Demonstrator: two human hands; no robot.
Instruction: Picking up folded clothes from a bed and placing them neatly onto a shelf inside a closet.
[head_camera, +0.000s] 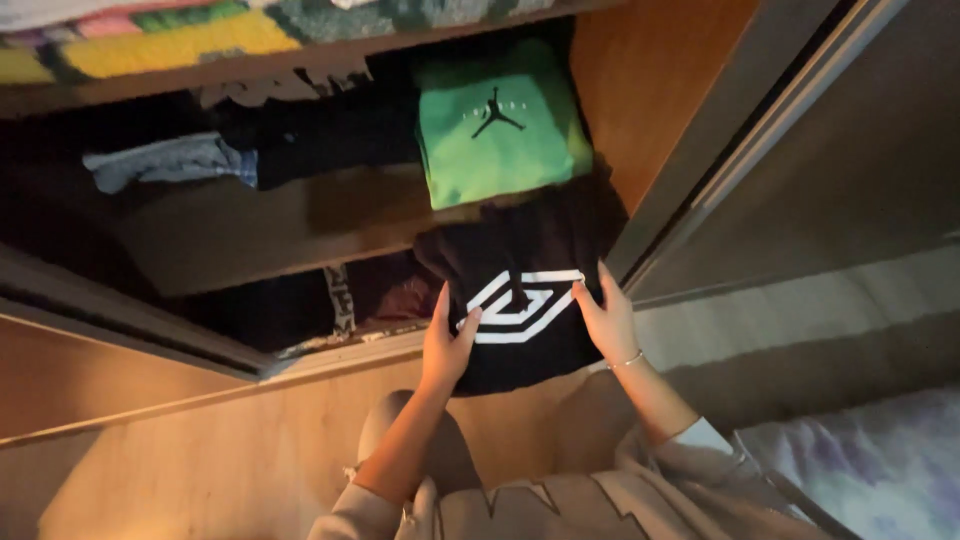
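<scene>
Starting at the far left, we see the open wardrobe with its wooden shelves (270, 225) stacked one above another, and on the upper shelf a crumpled grey garment (165, 160) lies loose beside a dark heap of clothes we cannot make out in the shadow. Above it, a knitted yellow-and-pink blanket (170, 40) fills the top compartment. Moving towards the middle, our left hand (447, 340) presses flat against the left edge of a folded black garment (520, 310) with a white geometric emblem, the fingers extended and closed together against the cloth, thumb tucked along the side, not curled into a grasp. This black garment sits at the front lip of the lower shelf, partly overhanging it, which seems why both hands flank it: to keep the fold square. Directly above it, on the next shelf up, rests a neatly folded green shirt (500, 135) bearing a dark figure print. Then our right hand (605, 320), a thin bracelet on the wrist, holds the garment's right edge, fingers straight and together with the thumb on the front. Further right stands the sliding door frame (720, 150).
</scene>
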